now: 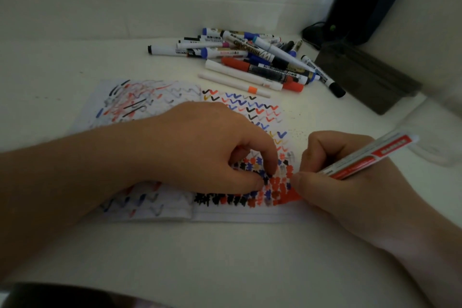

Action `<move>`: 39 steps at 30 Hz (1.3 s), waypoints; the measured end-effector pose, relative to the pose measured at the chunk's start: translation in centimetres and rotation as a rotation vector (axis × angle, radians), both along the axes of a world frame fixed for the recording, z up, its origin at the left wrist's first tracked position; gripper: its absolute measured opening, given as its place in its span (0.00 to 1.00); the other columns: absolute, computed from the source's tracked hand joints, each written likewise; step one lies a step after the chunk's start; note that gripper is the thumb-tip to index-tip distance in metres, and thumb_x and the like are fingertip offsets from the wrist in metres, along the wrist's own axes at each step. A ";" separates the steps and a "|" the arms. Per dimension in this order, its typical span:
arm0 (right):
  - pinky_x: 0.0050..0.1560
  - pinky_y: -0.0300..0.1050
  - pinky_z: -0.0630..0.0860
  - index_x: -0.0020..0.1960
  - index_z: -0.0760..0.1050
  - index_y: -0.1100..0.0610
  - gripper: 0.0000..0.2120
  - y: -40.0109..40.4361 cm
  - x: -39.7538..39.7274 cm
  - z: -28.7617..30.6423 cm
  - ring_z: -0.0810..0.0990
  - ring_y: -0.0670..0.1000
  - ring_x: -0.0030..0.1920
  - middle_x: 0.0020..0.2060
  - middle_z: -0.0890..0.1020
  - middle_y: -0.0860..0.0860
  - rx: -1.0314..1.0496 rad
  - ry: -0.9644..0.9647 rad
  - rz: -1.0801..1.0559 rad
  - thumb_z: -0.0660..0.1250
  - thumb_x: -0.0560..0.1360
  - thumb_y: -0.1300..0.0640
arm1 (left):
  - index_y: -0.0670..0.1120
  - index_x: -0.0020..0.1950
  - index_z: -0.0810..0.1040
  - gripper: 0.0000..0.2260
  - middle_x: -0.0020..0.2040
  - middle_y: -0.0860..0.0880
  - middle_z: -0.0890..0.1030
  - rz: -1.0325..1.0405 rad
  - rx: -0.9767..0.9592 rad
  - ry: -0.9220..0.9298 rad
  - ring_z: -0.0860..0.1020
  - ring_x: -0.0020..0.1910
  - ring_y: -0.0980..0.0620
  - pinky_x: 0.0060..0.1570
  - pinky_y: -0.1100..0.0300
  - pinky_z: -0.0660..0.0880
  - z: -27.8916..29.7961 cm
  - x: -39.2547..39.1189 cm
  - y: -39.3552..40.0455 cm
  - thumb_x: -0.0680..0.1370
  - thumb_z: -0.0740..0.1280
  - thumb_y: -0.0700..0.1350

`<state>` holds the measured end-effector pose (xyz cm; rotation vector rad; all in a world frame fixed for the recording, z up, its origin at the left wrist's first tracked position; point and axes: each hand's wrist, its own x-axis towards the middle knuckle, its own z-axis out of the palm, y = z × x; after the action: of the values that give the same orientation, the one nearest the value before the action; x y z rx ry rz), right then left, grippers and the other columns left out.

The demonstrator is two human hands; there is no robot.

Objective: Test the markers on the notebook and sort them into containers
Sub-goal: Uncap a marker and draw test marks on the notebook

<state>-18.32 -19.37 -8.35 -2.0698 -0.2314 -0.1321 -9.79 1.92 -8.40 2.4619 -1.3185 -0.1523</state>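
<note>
The notebook (232, 212) lies open near the middle, its pages crowded with marks. The marker pile (252, 60) sits far right of it. The left hand (200, 150) rests on the page, fingers curled loosely and, as far as shows, holding nothing. The right hand (350, 175) grips a red marker (370, 157). Its tip is hidden behind the thumb, at the page's near right edge. Best to keep the page pinned and stroke on bare paper, so the ink reads clearly.
</note>
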 end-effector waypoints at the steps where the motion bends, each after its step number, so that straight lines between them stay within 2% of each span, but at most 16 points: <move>1: 0.25 0.35 0.67 0.28 0.73 0.54 0.12 -0.1 0.0 0.0 0.73 0.45 0.23 0.23 0.77 0.53 0.026 0.012 0.007 0.74 0.60 0.50 | 0.74 0.57 0.74 0.13 0.40 0.61 0.77 0.002 0.004 -0.011 0.76 0.39 0.63 0.38 0.58 0.76 0.1 0.0 0.0 0.72 0.65 0.69; 3: 0.25 0.35 0.68 0.29 0.74 0.55 0.12 -0.3 0.0 0.0 0.74 0.45 0.23 0.24 0.79 0.53 0.014 0.021 0.014 0.75 0.62 0.50 | 0.74 0.57 0.73 0.14 0.40 0.61 0.77 0.002 0.012 -0.012 0.75 0.39 0.63 0.38 0.59 0.75 0.2 -0.1 0.1 0.72 0.64 0.69; 6: 0.25 0.34 0.67 0.29 0.74 0.59 0.12 -0.1 -0.2 0.0 0.73 0.44 0.23 0.24 0.78 0.52 -0.020 -0.008 0.016 0.76 0.63 0.57 | 0.74 0.57 0.73 0.14 0.39 0.60 0.77 -0.007 0.022 -0.020 0.75 0.39 0.64 0.36 0.61 0.72 0.1 -0.1 0.1 0.73 0.65 0.69; 8: 0.24 0.36 0.67 0.28 0.73 0.57 0.11 0.0 -0.2 0.1 0.72 0.45 0.23 0.23 0.77 0.53 0.016 0.002 0.017 0.75 0.62 0.56 | 0.74 0.57 0.73 0.14 0.39 0.60 0.77 -0.002 0.034 -0.020 0.75 0.40 0.63 0.36 0.61 0.71 0.3 0.0 -0.1 0.73 0.64 0.69; 12: 0.24 0.37 0.68 0.28 0.72 0.56 0.14 -0.2 -0.2 0.2 0.73 0.46 0.23 0.23 0.76 0.54 0.058 0.048 0.039 0.75 0.64 0.63 | 0.73 0.60 0.72 0.13 0.40 0.59 0.77 0.019 0.044 -0.010 0.75 0.39 0.61 0.39 0.56 0.77 0.5 -0.8 0.5 0.76 0.64 0.64; 14: 0.24 0.36 0.69 0.29 0.70 0.57 0.16 -0.6 -0.2 0.3 0.72 0.46 0.23 0.24 0.75 0.53 0.214 0.153 0.092 0.76 0.67 0.65 | 0.71 0.61 0.70 0.15 0.40 0.58 0.77 0.088 0.014 0.038 0.76 0.40 0.60 0.41 0.57 0.77 -0.6 0.2 -0.5 0.79 0.63 0.53; 16: 0.23 0.35 0.65 0.32 0.70 0.58 0.14 -1.2 0.0 0.5 0.66 0.48 0.22 0.24 0.70 0.56 0.444 0.239 0.108 0.77 0.66 0.62 | 0.68 0.57 0.74 0.18 0.43 0.56 0.81 0.127 -0.070 0.147 0.78 0.46 0.57 0.41 0.61 0.76 -1.4 1.1 -0.7 0.80 0.63 0.42; 18: 0.23 0.34 0.63 0.37 0.73 0.57 0.14 -2.0 0.3 0.7 0.62 0.48 0.23 0.25 0.69 0.53 0.624 0.244 0.116 0.80 0.66 0.59 | 0.64 0.60 0.74 0.19 0.51 0.59 0.84 0.118 -0.087 0.198 0.80 0.53 0.60 0.46 0.65 0.77 -1.1 1.2 -0.2 0.82 0.63 0.38; 19: 0.24 0.34 0.64 0.39 0.75 0.57 0.14 -2.1 0.4 0.8 0.63 0.48 0.24 0.26 0.70 0.52 0.670 0.233 0.126 0.81 0.66 0.56 | 0.64 0.63 0.69 0.19 0.56 0.64 0.83 0.133 -0.117 0.235 0.80 0.55 0.63 0.50 0.66 0.77 -0.4 1.2 -0.2 0.83 0.64 0.39; 21: 0.24 0.35 0.64 0.43 0.77 0.56 0.15 -2.2 0.6 1.0 0.66 0.49 0.27 0.30 0.72 0.52 0.726 0.238 0.148 0.82 0.66 0.53 | 0.65 0.62 0.65 0.18 0.60 0.68 0.81 0.109 -0.170 0.290 0.80 0.55 0.67 0.54 0.66 0.77 0.9 0.6 0.7 0.82 0.68 0.44; 24: 0.24 0.37 0.64 0.47 0.80 0.59 0.16 -2.2 0.8 0.9 0.69 0.51 0.29 0.33 0.76 0.55 0.812 0.299 0.192 0.76 0.65 0.50 | 0.64 0.56 0.68 0.15 0.56 0.69 0.82 0.113 -0.203 0.322 0.81 0.49 0.70 0.49 0.73 0.74 1.2 0.5 1.0 0.78 0.72 0.50; 26: 0.24 0.37 0.65 0.48 0.82 0.62 0.19 -2.3 0.9 0.7 0.71 0.52 0.29 0.34 0.78 0.57 0.852 0.318 0.196 0.71 0.64 0.49 | 0.62 0.55 0.71 0.13 0.52 0.69 0.83 0.124 -0.221 0.339 0.83 0.46 0.69 0.45 0.74 0.75 1.0 0.8 0.7 0.78 0.72 0.50; 33: 0.24 0.36 0.65 0.45 0.82 0.61 0.18 -2.1 1.0 0.6 0.71 0.53 0.27 0.32 0.79 0.58 0.842 0.314 0.091 0.67 0.61 0.51 | 0.59 0.55 0.72 0.10 0.51 0.68 0.84 0.118 -0.264 0.394 0.83 0.45 0.67 0.48 0.75 0.75 1.3 0.3 0.8 0.80 0.70 0.46; 37: 0.23 0.37 0.64 0.48 0.80 0.56 0.18 -2.1 1.1 0.4 0.72 0.53 0.27 0.34 0.80 0.58 0.830 0.325 0.082 0.70 0.61 0.51 | 0.59 0.56 0.73 0.10 0.52 0.64 0.85 0.112 -0.256 0.389 0.84 0.46 0.67 0.49 0.71 0.78 1.3 0.4 0.8 0.80 0.70 0.47; 39: 0.23 0.38 0.66 0.48 0.78 0.55 0.18 -2.0 1.2 0.3 0.73 0.53 0.27 0.35 0.81 0.59 0.809 0.318 0.081 0.73 0.61 0.50 | 0.59 0.56 0.73 0.10 0.52 0.65 0.85 0.120 -0.252 0.377 0.83 0.47 0.67 0.48 0.72 0.77 1.2 0.4 0.9 0.80 0.71 0.48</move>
<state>-17.11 -21.38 -8.02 -1.2488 -0.0462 0.1387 -9.42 2.77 -7.18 2.1594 -0.9644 -0.3751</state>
